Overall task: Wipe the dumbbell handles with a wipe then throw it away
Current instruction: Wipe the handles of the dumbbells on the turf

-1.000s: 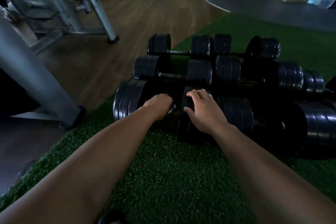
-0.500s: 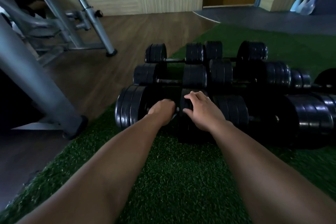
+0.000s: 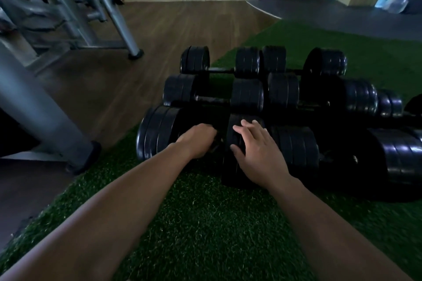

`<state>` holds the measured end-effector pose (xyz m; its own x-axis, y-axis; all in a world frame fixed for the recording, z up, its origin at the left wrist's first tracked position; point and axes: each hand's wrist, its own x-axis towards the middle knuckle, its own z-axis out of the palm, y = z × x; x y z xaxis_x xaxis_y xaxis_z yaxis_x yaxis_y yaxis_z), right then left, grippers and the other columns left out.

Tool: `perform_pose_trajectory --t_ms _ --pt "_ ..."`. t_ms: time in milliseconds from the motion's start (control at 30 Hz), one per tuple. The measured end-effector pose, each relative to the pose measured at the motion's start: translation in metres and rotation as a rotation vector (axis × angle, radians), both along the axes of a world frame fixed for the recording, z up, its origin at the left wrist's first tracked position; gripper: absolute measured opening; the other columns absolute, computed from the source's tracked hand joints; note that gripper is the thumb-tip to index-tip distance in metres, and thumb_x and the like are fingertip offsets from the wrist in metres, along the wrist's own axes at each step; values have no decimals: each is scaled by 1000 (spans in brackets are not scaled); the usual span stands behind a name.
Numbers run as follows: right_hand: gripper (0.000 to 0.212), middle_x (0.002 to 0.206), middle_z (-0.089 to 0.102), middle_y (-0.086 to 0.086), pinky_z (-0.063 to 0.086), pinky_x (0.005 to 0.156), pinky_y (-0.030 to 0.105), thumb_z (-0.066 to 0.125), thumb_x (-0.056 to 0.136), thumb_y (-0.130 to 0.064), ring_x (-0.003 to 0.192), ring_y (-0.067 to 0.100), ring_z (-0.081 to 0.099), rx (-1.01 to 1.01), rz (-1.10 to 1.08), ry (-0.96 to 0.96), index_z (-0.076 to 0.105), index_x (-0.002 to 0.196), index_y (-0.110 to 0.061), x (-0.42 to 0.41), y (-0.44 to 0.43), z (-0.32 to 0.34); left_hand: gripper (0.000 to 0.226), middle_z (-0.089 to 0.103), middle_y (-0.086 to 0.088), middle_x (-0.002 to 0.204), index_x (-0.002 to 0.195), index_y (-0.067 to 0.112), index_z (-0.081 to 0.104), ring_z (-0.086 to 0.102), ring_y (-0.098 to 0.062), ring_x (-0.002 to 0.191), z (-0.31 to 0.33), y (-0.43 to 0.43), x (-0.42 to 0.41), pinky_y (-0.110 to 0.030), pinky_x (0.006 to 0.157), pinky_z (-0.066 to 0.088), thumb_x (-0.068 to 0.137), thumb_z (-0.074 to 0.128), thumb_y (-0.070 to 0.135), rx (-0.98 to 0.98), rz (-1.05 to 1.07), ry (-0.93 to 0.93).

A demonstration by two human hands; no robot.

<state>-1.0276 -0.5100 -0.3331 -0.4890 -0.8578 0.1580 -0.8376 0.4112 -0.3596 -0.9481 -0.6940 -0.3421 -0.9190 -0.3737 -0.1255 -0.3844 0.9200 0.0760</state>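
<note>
Several black dumbbells lie in rows on green turf (image 3: pixel 205 223). The nearest one has its left plates (image 3: pixel 159 132) and right plates (image 3: pixel 235 171) on either side of my hands. My left hand (image 3: pixel 196 141) is curled shut around its handle, which is hidden under the fingers. Only a small pale scrap of the wipe (image 3: pixel 215 148) shows at the fingertips. My right hand (image 3: pixel 258 155) rests on top of the right plates with its fingers spread and the thumb down the side.
More dumbbells (image 3: pixel 246 96) lie behind, and a bigger one (image 3: pixel 399 157) sits at the right. A grey machine leg (image 3: pixel 45 116) and a bench frame (image 3: pixel 118 23) stand on the wood floor (image 3: pixel 171 29) at the left. Blue bags (image 3: pixel 392 0) hang at the far right.
The view has swayed up and back down a little. Both hands stay on the same dumbbell; my left hand has shifted only slightly on the handle, and less of the wipe shows.
</note>
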Motion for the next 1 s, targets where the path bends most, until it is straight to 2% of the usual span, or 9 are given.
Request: perform_pose_trajectory --t_ms 100,200,367,467,567,633,767,867,1000 --pt "52 161 24 0 12 123 39 45 102 -40 152 21 9 25 -16 -17 33 149 -23 5 0 7 17 61 -12 108 107 11 70 64 -33 100 1 0 10 -40 80 52 94 61 17 13 88 13" --pt "52 161 24 1 12 124 39 47 101 -38 152 22 9 35 -49 -37 33 149 -22 10 -4 11 17 57 -14 111 108 7 68 62 -35 102 -6 7 20 -41 81 52 94 59 10 -5 219 73" --pt "52 162 23 1 9 124 41 43 101 -39 153 22 7 18 -81 -21 32 149 -21 13 -8 4 25 51 -10 118 112 11 63 61 -36 97 -28 34 31 -43 82 51 92 54 0 142 353 323" --pt "52 161 23 1 8 125 40 42 101 -40 153 22 8 -5 -83 -1 33 149 -22 12 -8 1 25 56 -10 117 112 10 63 61 -33 98 -43 54 30 -35 82 47 92 52 0 228 443 524" --pt "52 161 25 0 7 125 39 42 101 -40 152 22 8 -29 -87 3 33 149 -22 11 -8 -3 21 69 -5 105 112 16 70 64 -25 97 -46 64 28 -22 73 43 99 53 17 538 907 834" --pt "52 160 26 0 8 125 39 42 101 -40 152 22 10 -44 -91 18 34 149 -22 10 -9 -7 18 71 -2 94 107 22 72 64 -20 84 -46 65 23 -25 65 45 99 58 30 793 1236 984" --pt "51 158 31 2 11 124 41 43 100 -39 151 23 14 -77 -95 50 38 147 -21 9 -10 -14 14 65 -2 87 95 23 69 61 -19 84 -47 56 13 -30 73 48 92 67 36 1063 1561 1276" --pt "51 157 33 3 11 124 41 43 99 -39 151 24 16 -99 -102 70 39 146 -20 9 -11 -17 13 68 -6 91 98 20 70 63 -21 86 -51 72 3 -27 72 46 94 66 32 1124 1512 1238" --pt "52 157 34 3 10 124 41 40 98 -40 150 23 17 -114 -115 79 40 146 -21 9 -13 -19 20 70 -3 84 93 23 70 67 -22 82 -58 80 0 -31 71 53 91 67 42 1136 1440 1204"
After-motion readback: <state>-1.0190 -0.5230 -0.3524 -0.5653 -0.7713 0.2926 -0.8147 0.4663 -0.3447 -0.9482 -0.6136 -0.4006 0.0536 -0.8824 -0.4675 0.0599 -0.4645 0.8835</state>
